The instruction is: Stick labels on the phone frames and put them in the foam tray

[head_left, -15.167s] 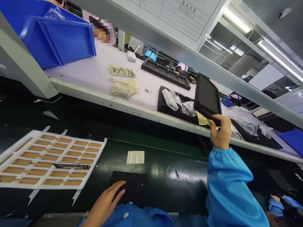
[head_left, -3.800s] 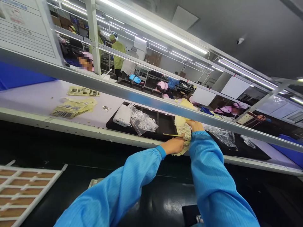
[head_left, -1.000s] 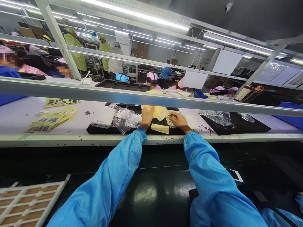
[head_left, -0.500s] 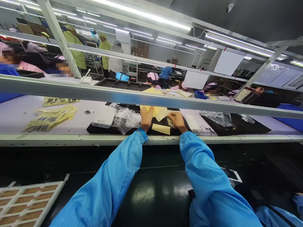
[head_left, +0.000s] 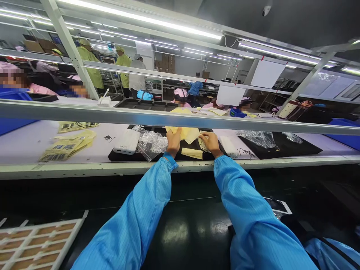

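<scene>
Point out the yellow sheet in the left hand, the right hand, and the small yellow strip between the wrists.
Yellow sheet (head_left: pixel 189 134): head view, lower part.
Right hand (head_left: pixel 211 143): head view, back of hand.
Small yellow strip (head_left: pixel 192 153): head view, its middle.

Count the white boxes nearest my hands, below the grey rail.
2: one white box left of the left hand, another white box right of the right hand. Others may be hidden.

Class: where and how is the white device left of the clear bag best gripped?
Probably across its near half, coming from above on the person's side: the blocky white device lies flat on the black mat, its near end open to view, while the clear bag crowds its right side.
</scene>
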`<move>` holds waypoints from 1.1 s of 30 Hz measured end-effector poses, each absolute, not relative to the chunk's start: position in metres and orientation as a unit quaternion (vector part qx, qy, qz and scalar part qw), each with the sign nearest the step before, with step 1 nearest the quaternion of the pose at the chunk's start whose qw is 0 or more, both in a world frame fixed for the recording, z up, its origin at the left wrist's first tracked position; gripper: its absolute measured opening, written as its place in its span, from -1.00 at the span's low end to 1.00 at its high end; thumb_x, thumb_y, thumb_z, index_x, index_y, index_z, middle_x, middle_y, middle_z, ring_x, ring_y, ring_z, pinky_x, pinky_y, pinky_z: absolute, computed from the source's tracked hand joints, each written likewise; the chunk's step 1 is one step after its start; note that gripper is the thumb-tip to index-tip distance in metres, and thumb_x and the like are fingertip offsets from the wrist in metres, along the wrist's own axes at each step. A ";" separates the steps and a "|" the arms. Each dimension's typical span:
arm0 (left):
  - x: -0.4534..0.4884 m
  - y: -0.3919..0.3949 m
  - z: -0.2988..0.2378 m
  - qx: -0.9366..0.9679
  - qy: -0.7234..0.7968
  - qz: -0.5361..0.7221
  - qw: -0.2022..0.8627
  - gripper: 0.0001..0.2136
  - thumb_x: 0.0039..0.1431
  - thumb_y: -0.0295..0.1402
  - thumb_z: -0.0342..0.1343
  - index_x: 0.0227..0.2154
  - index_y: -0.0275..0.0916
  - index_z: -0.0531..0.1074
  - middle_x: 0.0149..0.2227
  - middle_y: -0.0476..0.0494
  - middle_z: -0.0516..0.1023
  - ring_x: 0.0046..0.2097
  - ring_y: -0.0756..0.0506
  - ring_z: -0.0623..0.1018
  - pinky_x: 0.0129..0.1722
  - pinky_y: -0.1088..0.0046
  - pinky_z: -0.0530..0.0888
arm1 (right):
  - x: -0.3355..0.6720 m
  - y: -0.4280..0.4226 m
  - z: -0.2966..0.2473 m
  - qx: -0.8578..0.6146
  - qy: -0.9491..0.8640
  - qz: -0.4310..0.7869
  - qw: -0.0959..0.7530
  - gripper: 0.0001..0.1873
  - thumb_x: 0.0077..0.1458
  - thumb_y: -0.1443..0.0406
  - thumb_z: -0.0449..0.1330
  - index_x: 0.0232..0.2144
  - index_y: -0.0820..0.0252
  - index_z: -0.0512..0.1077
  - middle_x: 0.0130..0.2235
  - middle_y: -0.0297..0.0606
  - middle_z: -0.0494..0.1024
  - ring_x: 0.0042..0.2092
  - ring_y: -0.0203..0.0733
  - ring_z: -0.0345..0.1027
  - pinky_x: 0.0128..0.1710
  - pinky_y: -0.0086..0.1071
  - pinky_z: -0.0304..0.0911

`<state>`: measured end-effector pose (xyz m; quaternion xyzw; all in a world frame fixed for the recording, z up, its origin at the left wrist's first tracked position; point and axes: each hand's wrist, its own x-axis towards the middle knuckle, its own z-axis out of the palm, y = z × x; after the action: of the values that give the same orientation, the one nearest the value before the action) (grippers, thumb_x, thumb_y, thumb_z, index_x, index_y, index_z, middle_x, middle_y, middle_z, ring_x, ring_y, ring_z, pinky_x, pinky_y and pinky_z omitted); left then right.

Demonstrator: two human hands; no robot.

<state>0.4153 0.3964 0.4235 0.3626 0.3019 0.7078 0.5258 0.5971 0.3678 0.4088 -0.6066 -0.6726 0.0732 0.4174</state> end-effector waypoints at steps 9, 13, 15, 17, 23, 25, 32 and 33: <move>0.409 0.399 0.429 0.354 0.319 0.711 0.517 -0.72 -0.07 -0.36 0.36 -0.27 -0.32 0.51 -0.26 -0.22 0.64 -0.16 -0.20 0.63 -0.10 0.22 0.58 | 0.592 0.370 0.408 -0.589 -0.682 0.033 0.433 -0.72 0.24 0.11 0.15 -0.25 0.15 0.55 -0.13 -0.12 0.60 0.02 -0.03 0.41 0.15 -0.05 0.20; 0.398 0.404 0.430 0.344 0.342 0.715 0.503 -0.78 -0.07 -0.40 0.35 -0.33 -0.33 0.50 -0.27 -0.25 0.63 -0.18 -0.21 0.63 -0.11 0.21 0.59 | 0.597 0.371 0.405 -0.598 -0.663 0.029 0.448 -0.68 0.24 0.08 0.12 -0.25 0.12 0.57 -0.13 -0.13 0.60 0.02 0.00 0.40 0.15 -0.10 0.21; 0.385 0.408 0.434 0.337 0.352 0.726 0.485 -0.74 -0.06 -0.37 0.35 -0.29 -0.34 0.49 -0.26 -0.24 0.62 -0.17 -0.18 0.62 -0.10 0.25 0.58 | 0.604 0.370 0.405 -0.613 -0.641 0.028 0.462 -0.63 0.26 0.04 0.09 -0.19 0.17 0.54 -0.11 -0.12 0.59 -0.01 -0.04 0.42 0.12 -0.06 0.23; 0.369 0.410 0.439 0.333 0.356 0.740 0.464 -0.68 -0.07 -0.36 0.36 -0.23 -0.33 0.48 -0.25 -0.22 0.62 -0.16 -0.14 0.62 -0.09 0.29 0.58 | 0.608 0.369 0.406 -0.621 -0.625 0.029 0.472 -0.58 0.26 0.02 0.09 -0.14 0.23 0.50 -0.10 -0.13 0.58 -0.03 -0.08 0.44 0.10 -0.02 0.24; 0.344 0.398 0.455 0.363 0.317 0.748 0.457 -0.58 -0.13 -0.35 0.40 -0.17 -0.33 0.47 -0.28 -0.17 0.62 -0.20 -0.13 0.63 -0.09 0.29 0.60 | 0.600 0.370 0.409 -0.595 -0.654 0.065 0.463 -0.68 0.17 0.05 0.17 -0.18 0.08 0.57 -0.15 -0.19 0.63 -0.04 -0.03 0.47 0.11 -0.07 0.26; 0.338 0.389 0.459 0.371 0.306 0.741 0.468 -0.57 -0.17 -0.37 0.42 -0.18 -0.33 0.48 -0.30 -0.17 0.62 -0.17 -0.16 0.63 -0.08 0.28 0.60 | 0.600 0.370 0.410 -0.592 -0.660 0.082 0.454 -0.64 0.11 0.07 0.22 -0.10 0.07 0.56 -0.19 -0.21 0.64 -0.09 0.00 0.50 0.09 -0.05 0.27; 0.304 0.331 0.470 0.390 0.284 0.687 0.544 -0.68 -0.11 -0.38 0.40 -0.26 -0.28 0.50 -0.23 -0.24 0.62 -0.05 -0.26 0.61 -0.06 0.22 0.61 | 0.605 0.371 0.416 -0.589 -0.643 0.127 0.474 -0.59 0.17 0.01 0.11 -0.29 0.15 0.61 -0.24 -0.22 0.65 -0.03 0.07 0.48 0.08 -0.12 0.28; 0.301 0.321 0.470 0.392 0.286 0.672 0.560 -0.68 -0.11 -0.38 0.40 -0.25 -0.28 0.51 -0.23 -0.24 0.62 -0.03 -0.27 0.60 -0.05 0.22 0.61 | 0.604 0.373 0.417 -0.588 -0.633 0.134 0.485 -0.57 0.18 0.00 0.09 -0.33 0.17 0.60 -0.26 -0.20 0.65 -0.04 0.08 0.48 0.06 -0.12 0.30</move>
<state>0.3006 0.3213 0.4696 0.3925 0.2855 0.6719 0.5595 0.6041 0.3730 0.4169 -0.5880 -0.6332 0.1337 0.4853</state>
